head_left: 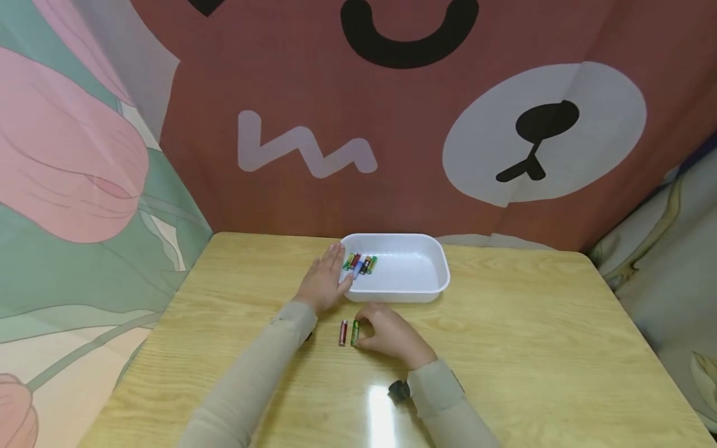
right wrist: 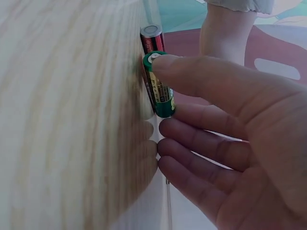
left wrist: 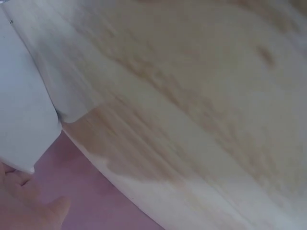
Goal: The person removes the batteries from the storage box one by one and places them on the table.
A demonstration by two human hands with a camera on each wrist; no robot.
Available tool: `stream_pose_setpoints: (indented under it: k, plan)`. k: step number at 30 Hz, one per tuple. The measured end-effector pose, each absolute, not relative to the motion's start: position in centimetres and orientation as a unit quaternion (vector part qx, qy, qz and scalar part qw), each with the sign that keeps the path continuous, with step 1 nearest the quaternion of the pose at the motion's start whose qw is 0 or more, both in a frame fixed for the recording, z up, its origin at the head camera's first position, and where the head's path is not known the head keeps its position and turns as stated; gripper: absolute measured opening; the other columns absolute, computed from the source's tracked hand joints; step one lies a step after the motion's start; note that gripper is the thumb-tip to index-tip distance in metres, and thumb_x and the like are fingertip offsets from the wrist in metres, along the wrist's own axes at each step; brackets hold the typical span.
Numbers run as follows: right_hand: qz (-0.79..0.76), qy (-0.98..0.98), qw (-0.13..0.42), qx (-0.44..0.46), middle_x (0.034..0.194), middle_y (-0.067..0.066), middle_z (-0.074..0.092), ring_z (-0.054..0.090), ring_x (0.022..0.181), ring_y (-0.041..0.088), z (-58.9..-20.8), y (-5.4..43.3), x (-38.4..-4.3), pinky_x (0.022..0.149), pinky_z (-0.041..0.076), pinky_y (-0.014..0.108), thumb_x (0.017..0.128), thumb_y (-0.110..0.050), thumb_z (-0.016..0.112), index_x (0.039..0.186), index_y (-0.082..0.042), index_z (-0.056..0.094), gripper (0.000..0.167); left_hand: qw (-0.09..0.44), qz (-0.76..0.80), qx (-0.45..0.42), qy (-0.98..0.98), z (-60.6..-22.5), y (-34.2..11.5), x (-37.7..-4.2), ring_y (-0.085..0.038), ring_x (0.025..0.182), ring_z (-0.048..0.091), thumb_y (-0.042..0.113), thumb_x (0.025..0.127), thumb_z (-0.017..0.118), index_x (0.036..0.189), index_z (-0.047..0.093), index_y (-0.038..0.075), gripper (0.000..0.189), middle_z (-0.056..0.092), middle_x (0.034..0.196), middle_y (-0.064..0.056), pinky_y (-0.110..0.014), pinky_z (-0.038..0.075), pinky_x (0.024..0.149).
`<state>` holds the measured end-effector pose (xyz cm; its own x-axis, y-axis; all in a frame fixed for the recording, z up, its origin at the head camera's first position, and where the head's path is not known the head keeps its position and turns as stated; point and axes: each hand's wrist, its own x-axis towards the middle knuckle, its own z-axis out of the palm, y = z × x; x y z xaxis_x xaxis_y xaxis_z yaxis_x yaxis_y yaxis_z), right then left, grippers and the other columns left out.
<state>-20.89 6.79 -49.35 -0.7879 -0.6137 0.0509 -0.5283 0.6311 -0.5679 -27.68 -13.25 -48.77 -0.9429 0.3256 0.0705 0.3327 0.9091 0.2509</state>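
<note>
My right hand (head_left: 392, 334) pinches a green battery (right wrist: 160, 93) end to end between thumb and a finger, low over the tabletop. Just left of it a red battery (head_left: 343, 333) lies on the table, lengthwise away from me. The white tray (head_left: 411, 275) stands behind them; in its left part several small batteries (head_left: 361, 264) lie side by side, green, red, dark and blue. Against the tray's left side rests my left hand (head_left: 323, 281), fingers straight and thumb at the front corner. Only part of that hand (left wrist: 29, 208) shows in the left wrist view.
The wooden table (head_left: 538, 348) reaches back to a wall hanging (head_left: 302, 205) with a brown cartoon face, close behind the tray. A flowered curtain (head_left: 84, 261) hangs on the left and another on the right. A bright reflection lies on the front of the tabletop.
</note>
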Motion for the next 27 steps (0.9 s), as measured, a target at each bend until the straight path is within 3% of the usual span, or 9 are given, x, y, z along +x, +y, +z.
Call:
stream_pose_setpoints:
  k: [8, 27]
  plan:
    - [-0.288, 0.895, 0.071, -0.334, 0.115, 0.007, 0.069, 0.061, 0.111, 0.024, -49.7, 6.3, -21.0, 0.104, 0.049, 0.043, 0.081, -0.023, 0.085, 0.115, -0.003, 0.071, 0.042, 0.013, -0.137, -0.162, -0.977, -48.9, -13.7, -27.8, -0.026, 0.156, 0.006, 0.044, 0.106, 0.042, 0.162, 0.011, 0.002, 0.076, 0.009, 0.169, -0.011, -0.051, 0.018, 0.125]
    - [-0.303, 0.892, 0.104, -0.318, 0.115, 0.009, 0.067, 0.059, 0.113, 0.027, -49.2, 6.4, -21.2, 0.106, 0.047, 0.046, 0.079, -0.015, 0.085, 0.115, -0.001, 0.068, 0.042, 0.028, -0.153, -0.171, -0.973, -49.2, -13.2, -28.4, -0.026, 0.156, 0.007, 0.044, 0.106, 0.041, 0.162, 0.012, 0.001, 0.076, 0.011, 0.169, -0.012, -0.052, 0.02, 0.124]
